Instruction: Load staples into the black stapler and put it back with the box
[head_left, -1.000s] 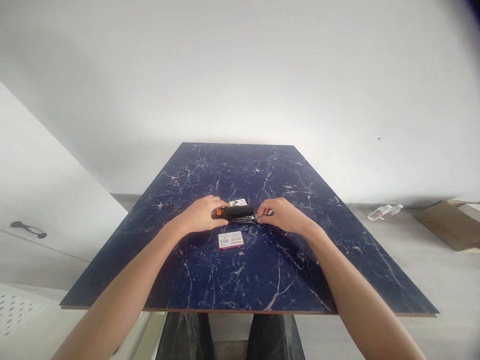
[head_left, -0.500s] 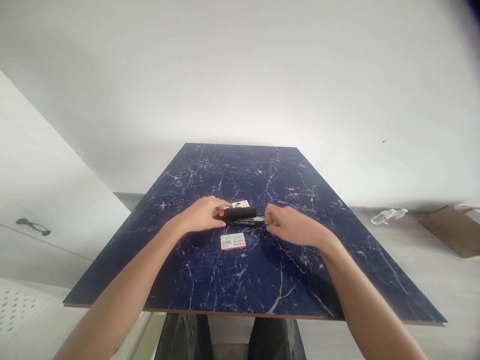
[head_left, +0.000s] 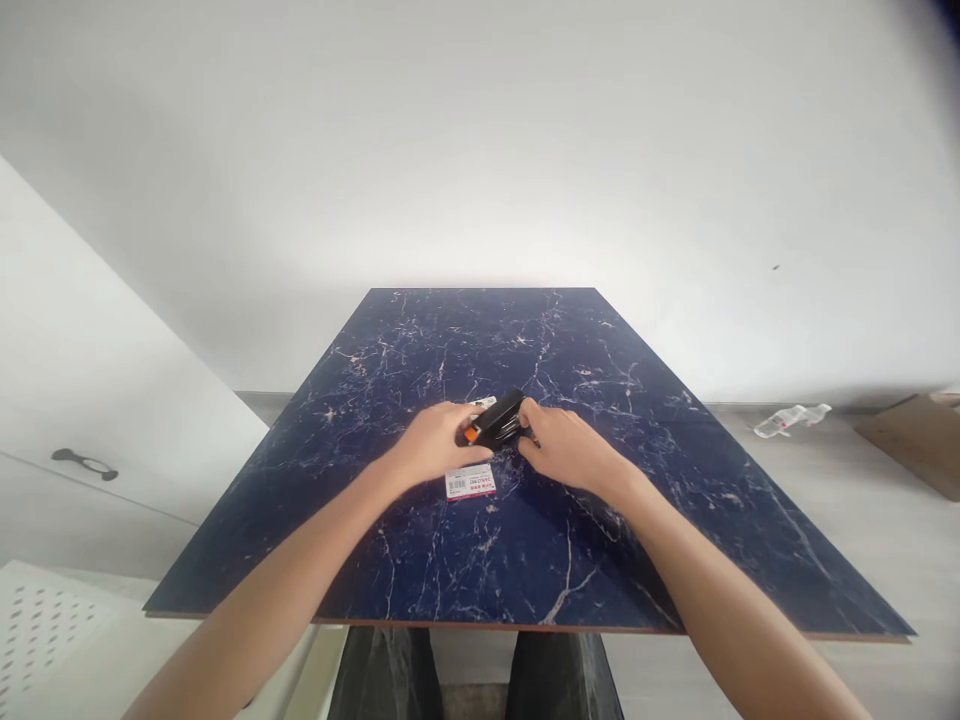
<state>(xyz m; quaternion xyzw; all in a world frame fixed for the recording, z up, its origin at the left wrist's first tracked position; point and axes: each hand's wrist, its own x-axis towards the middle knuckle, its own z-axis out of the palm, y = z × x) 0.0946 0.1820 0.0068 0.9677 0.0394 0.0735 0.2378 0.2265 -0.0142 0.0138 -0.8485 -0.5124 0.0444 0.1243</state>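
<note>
A black stapler (head_left: 498,418) with an orange end is tilted over the middle of the dark blue marbled table (head_left: 465,340). My left hand (head_left: 442,438) is closed around its orange end. At the other end, my right hand (head_left: 559,442) has curled fingers at the stapler's tip and seems to grip it; the fingertips are partly hidden. A small white box (head_left: 470,481) with red print and a barcode lies just in front of the stapler. Behind the stapler, a second white printed item (head_left: 484,403) is partly covered.
The table's far edge meets a white wall (head_left: 480,150). On the floor to the right are a clear plastic bottle (head_left: 791,420) and a cardboard box (head_left: 919,440). A white cabinet with a dark handle (head_left: 85,464) stands at the left.
The stapler has turned from lying nearly level to slanting, its far end up and to the right. My right hand has come closer to it, and the pale strip at its tip no longer shows.
</note>
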